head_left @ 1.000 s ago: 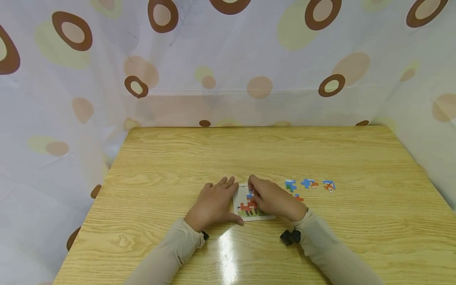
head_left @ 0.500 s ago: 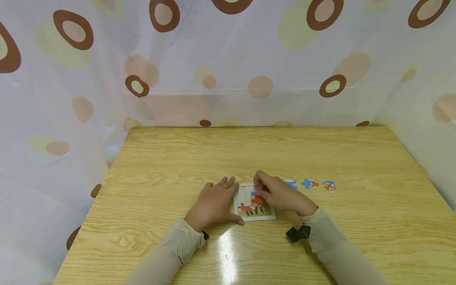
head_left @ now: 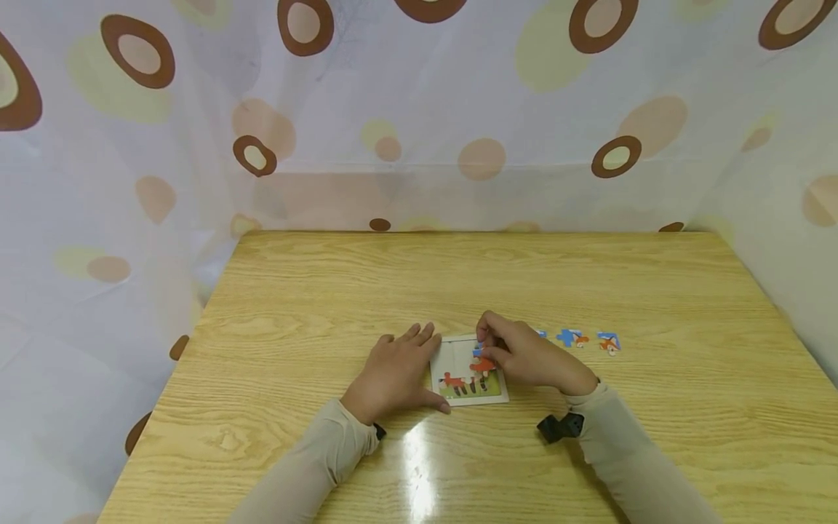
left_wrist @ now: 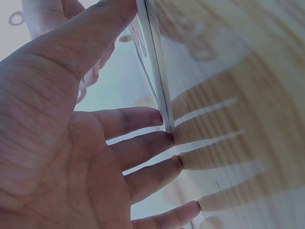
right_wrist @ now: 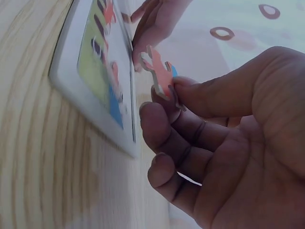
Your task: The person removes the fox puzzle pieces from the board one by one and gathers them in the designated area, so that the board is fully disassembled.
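My left hand (head_left: 396,371) lies at the left side of a small white puzzle tray (head_left: 481,401), its fingers spread on the table and its thumb by the near left corner. In the left wrist view, fingertips (left_wrist: 167,138) meet the table beside the tray's edge. My right hand (head_left: 527,353) pinches an orange-and-blue puzzle piece (right_wrist: 163,78) between thumb and fingers, raised above the tray's right part. Inside the tray, fitted pieces (head_left: 458,386) show orange, dark legs and green grass along the near side. The tray's upper left area shows its pale base.
Loose puzzle pieces, one blue and orange (head_left: 572,338) and another (head_left: 609,343), lie right of the tray. A sliver of a blue piece (head_left: 541,333) shows behind my right hand. A patterned curtain (head_left: 419,109) hangs behind the wooden table (head_left: 419,284).
My right hand has shifted right with the pinched piece, uncovering more of the tray and hiding some loose pieces. My left hand has stayed in place.
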Available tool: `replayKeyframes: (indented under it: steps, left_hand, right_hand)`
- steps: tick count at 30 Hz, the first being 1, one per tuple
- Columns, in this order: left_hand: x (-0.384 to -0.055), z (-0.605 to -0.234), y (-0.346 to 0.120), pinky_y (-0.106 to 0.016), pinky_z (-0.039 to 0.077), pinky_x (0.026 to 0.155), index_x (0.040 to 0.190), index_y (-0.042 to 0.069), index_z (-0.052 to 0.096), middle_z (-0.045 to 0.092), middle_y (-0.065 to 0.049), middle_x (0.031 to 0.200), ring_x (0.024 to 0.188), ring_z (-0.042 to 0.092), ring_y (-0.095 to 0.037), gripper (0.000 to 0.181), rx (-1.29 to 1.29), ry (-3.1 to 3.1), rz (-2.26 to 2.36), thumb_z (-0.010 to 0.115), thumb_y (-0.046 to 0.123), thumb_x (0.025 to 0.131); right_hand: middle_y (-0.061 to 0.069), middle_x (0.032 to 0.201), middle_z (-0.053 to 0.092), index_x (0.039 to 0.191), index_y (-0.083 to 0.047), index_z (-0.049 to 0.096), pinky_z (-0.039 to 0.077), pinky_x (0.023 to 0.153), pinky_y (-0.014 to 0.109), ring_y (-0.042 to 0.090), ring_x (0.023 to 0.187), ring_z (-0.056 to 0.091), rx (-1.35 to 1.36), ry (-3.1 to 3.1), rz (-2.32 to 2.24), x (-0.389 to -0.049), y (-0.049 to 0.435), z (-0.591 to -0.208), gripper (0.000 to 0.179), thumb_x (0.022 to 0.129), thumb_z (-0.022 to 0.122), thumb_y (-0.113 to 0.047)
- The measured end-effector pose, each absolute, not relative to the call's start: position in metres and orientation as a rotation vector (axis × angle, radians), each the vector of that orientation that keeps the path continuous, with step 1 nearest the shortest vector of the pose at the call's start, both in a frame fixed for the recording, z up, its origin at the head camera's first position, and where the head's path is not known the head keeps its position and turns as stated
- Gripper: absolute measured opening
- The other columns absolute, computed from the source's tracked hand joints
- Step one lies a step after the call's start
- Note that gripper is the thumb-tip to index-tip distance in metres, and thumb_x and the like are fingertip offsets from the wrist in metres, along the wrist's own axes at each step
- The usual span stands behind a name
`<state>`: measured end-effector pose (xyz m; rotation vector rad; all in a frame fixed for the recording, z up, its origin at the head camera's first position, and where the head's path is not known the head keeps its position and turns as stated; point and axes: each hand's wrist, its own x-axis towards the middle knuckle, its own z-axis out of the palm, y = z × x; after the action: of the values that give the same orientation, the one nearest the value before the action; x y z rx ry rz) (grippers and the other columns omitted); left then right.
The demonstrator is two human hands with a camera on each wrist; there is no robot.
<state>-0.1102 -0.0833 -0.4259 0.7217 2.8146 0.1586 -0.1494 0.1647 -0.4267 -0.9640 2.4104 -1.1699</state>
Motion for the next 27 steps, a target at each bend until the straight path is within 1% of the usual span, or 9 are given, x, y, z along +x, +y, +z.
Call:
replayKeyframes:
  steps: [10,14,21,27]
  left_hand:
    - [-0.11,-0.425,-0.082,-0.056,0.037,0.112,0.16,0.012,0.039,0.034,-0.009,0.166,0.153,0.031,-0.028,0.115,0.713,2.807,0.171,0.077,0.076,0.072]
    - [-0.11,-0.425,-0.083,-0.056,0.037,0.113,0.16,0.011,0.039,0.034,-0.009,0.166,0.153,0.031,-0.028,0.115,0.717,2.808,0.175,0.078,0.075,0.073]
    - [-0.11,-0.426,-0.082,-0.057,0.037,0.112,0.16,0.011,0.039,0.033,-0.009,0.166,0.153,0.031,-0.028,0.115,0.72,2.804,0.181,0.078,0.075,0.073]
    - [-0.11,-0.426,-0.082,-0.056,0.037,0.113,0.161,0.012,0.038,0.032,-0.009,0.167,0.153,0.03,-0.028,0.115,0.714,2.805,0.162,0.078,0.075,0.073]
  right_hand:
    - [0.002,0.077,0.057,0.105,-0.003,0.055,0.042,0.058,0.027,0.008,0.062,0.047,-0.954,2.471,-1.168,-0.146,0.189,-0.427,0.011,0.101,0.057,0.008]
    - [0.002,0.079,0.059,0.106,-0.003,0.055,0.043,0.058,0.027,0.008,0.063,0.048,-0.955,2.49,-1.177,-0.147,0.195,-0.427,0.012,0.1,0.059,0.008]
    - [0.005,0.081,0.059,0.107,-0.002,0.053,0.046,0.056,0.028,0.009,0.06,0.051,-0.879,2.462,-1.177,-0.146,0.208,-0.425,0.014,0.1,0.059,0.008]
    - [0.004,0.083,0.059,0.107,-0.001,0.054,0.046,0.055,0.027,0.009,0.062,0.052,-0.839,2.497,-1.163,-0.142,0.223,-0.424,0.015,0.098,0.062,0.008]
